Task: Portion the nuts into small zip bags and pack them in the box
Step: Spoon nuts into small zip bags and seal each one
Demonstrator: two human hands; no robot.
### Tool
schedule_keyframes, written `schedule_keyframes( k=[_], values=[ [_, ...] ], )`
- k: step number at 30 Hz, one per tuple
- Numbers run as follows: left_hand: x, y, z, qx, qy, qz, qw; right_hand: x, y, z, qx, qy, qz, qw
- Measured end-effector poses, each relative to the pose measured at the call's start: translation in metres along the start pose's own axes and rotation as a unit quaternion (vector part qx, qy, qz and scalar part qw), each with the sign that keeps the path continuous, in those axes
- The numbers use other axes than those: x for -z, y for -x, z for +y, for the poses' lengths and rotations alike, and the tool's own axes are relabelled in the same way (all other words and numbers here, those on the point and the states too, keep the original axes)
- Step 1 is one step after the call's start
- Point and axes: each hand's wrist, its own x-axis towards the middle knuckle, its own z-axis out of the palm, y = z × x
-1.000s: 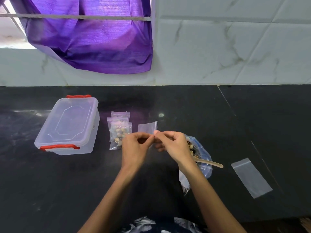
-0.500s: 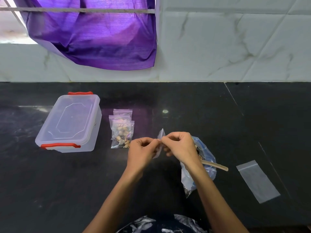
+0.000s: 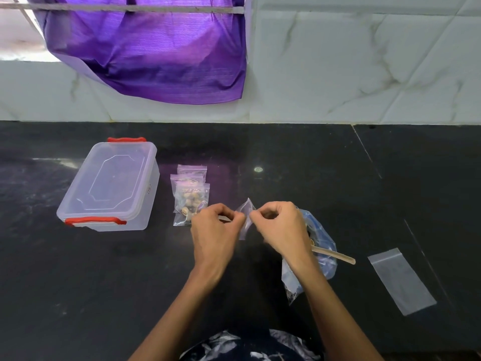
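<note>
Fingertips of both hands, left point(image 3: 213, 230) and right point(image 3: 282, 227), pinch an empty zip bag point(image 3: 246, 217).

A dark, glossy black worktop point(image 3: 299, 152) runs the full width of the view and meets a pale marbled tile wall at its far edge. On its left part stands a clear plastic box point(image 3: 112, 187) with its lid on and red clips at the near and far ends. Just right of the box lies a small overlapping pile of filled zip bags point(image 3: 191, 196) holding nuts. Right of centre sits a larger bluish bag of nuts point(image 3: 321, 246) with a wooden spoon point(image 3: 335, 255) sticking out of it. Well apart, far right, one empty flat zip bag point(image 3: 402, 281) lies flat.
</note>
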Motion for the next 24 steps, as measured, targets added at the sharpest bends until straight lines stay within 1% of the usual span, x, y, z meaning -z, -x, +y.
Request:
schedule_keyframes(
  k=[4, 7, 9, 11, 13, 15, 16, 19, 22, 24],
  values=[
    [-0.001, 0.003, -0.001, -0.069, 0.020, -0.037, 0.997, -0.005, -0.002, 0.001, -0.055, -0.065, -0.038, 0.996],
    [-0.001, 0.004, -0.003, -0.124, 0.025, -0.055, 0.990, -0.001, -0.002, -0.003, -0.111, -0.149, -0.085, 0.979],
    [-0.002, 0.003, -0.007, -0.151, 0.021, -0.061, 0.987, 0.002, -0.002, -0.005, -0.116, -0.167, -0.100, 0.974],
    [-0.002, 0.003, -0.010, -0.176, 0.013, -0.041, 0.983, 0.005, -0.002, -0.002, -0.096, -0.144, -0.091, 0.981],
    [0.000, 0.000, -0.011, -0.182, 0.008, 0.000, 0.983, 0.008, -0.003, 0.003, -0.063, -0.105, -0.066, 0.990],
    [0.000, -0.003, -0.013, -0.183, -0.012, 0.035, 0.982, 0.011, -0.003, 0.005, -0.019, -0.052, -0.045, 0.997],
    [0.000, -0.004, -0.014, -0.192, -0.025, 0.040, 0.980, 0.013, -0.002, 0.005, 0.011, -0.018, -0.040, 0.999],
    [-0.001, -0.008, -0.017, -0.213, -0.020, -0.001, 0.977, 0.016, -0.001, -0.002, 0.085, 0.076, -0.045, 0.992],
    [-0.001, -0.009, -0.017, -0.191, 0.076, -0.070, 0.976, 0.020, -0.001, -0.010, 0.126, 0.136, -0.085, 0.979],
    [0.001, -0.010, -0.020, -0.180, 0.151, -0.151, 0.960, 0.023, 0.000, -0.012, 0.150, 0.150, -0.112, 0.971]
  ],
)
